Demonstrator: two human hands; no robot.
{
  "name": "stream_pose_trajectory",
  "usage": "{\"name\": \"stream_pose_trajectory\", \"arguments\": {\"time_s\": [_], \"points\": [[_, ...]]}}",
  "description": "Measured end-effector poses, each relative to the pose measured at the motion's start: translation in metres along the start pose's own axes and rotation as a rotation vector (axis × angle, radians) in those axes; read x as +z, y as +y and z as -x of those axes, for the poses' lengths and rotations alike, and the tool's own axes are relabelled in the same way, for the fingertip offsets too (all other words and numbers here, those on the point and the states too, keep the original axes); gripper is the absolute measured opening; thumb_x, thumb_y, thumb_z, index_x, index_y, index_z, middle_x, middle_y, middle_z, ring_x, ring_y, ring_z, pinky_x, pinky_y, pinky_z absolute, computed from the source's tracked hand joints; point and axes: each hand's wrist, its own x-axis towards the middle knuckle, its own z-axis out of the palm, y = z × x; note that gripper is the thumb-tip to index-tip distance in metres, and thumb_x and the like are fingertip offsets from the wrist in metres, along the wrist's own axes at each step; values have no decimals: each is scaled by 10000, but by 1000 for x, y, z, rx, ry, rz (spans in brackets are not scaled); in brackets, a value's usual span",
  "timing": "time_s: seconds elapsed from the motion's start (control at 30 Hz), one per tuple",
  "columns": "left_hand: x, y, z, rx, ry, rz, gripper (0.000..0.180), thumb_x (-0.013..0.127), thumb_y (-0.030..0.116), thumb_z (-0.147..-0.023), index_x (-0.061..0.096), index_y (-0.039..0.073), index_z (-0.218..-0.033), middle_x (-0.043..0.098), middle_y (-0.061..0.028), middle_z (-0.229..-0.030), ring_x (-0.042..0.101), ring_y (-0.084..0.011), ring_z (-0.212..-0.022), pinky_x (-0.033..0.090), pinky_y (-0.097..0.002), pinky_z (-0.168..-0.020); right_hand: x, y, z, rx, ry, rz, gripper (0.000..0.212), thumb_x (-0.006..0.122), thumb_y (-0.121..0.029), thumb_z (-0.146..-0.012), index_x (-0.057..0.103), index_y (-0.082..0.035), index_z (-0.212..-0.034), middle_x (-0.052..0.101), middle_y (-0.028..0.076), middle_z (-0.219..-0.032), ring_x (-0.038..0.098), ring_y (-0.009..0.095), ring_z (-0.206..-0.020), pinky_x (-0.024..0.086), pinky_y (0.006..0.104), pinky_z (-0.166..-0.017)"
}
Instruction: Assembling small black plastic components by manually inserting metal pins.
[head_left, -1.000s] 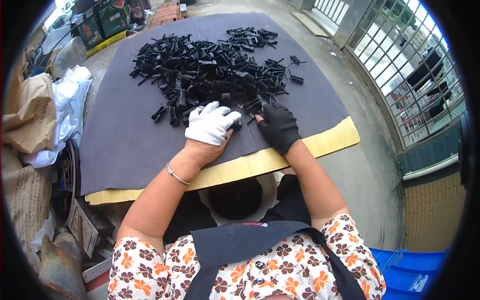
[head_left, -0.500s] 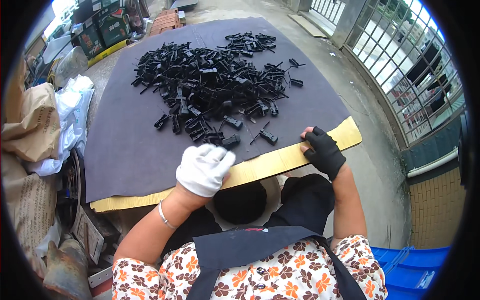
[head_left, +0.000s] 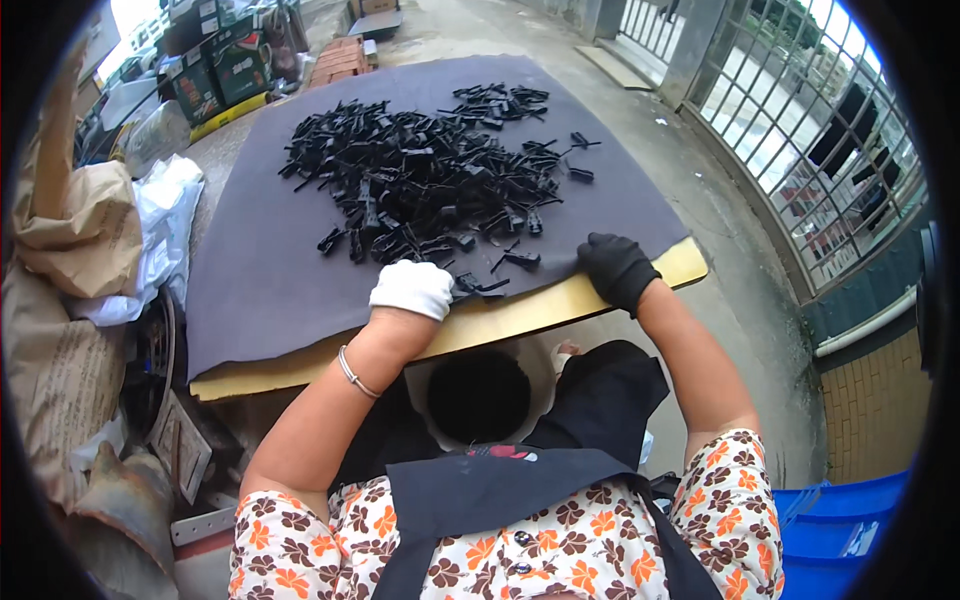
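Observation:
A heap of small black plastic parts with thin stems (head_left: 420,170) lies on a dark grey mat (head_left: 265,265). The mat covers a yellowish board (head_left: 525,318), whose near edge shows bare. My left hand (head_left: 412,288), in a white glove, is closed on the mat's near edge, with its fingers mostly hidden. Further right, my right hand (head_left: 615,270), in a black glove, also grips the mat's edge, which bunches up there. Between the hands, a few loose black parts (head_left: 520,260) lie close to the edge.
Below the board, a round bucket (head_left: 548,375) with a dark inside stands between my legs. Paper sacks (head_left: 80,230) and white plastic bags (head_left: 175,220) crowd the left side. Boxes (head_left: 235,65) stand at the far left. A barred gate (head_left: 790,110) runs along the right; a blue container (head_left: 840,530) sits lower right.
Both hands have closed on the mat's near edge, my right hand moving slightly left off the bare board. The mat's edge now rises and bunches at the hands, with the loose parts near it shifted.

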Motion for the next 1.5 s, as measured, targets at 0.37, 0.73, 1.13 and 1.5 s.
{"name": "stream_pose_trajectory", "arguments": {"time_s": [0.37, 0.73, 1.13, 1.5], "points": [[-41, 1, 48, 49, -8, 635, 231, 675, 231, -692, 651, 51, -835, 622, -142, -792, 590, -337, -774, 477, -403, -717, -55, -61, 47, 26, 204, -446, 389, 688, -121, -671, 569, -64, -1037, 571, 141, -914, 583, 346, -749, 487, 405, -647], [-12, 16, 13, -29, 70, 339, 260, 690, 335, -732, 628, 99, -822, 590, -107, -801, 566, -312, -766, 461, -413, -668, 1, -86, -46, 125, 255, -525, 212, 661, -151, -764, 635, -101, -968, 594, 118, -873, 608, 316, -773, 497, 375, -664], [-3, -2, -6, 65, 56, 231, 78, 562, 171, -793, 599, 104, -813, 593, -89, -783, 588, -271, -757, 496, -383, -643, -27, -76, -53, 199, 161, -406, 123, 631, -150, -762, 640, -109, -878, 595, 128, -863, 608, 332, -739, 484, 424, -648], [11, -2, -5, -66, 112, 471, 259, 647, 138, -760, 589, 130, -1013, 610, -85, -881, 619, -285, -747, 502, -361, -619, -15, -65, -93, 84, -150, -285, 133, 601, -143, -730, 633, -89, -846, 578, 162, -891, 605, 338, -775, 483, 429, -671]]}}
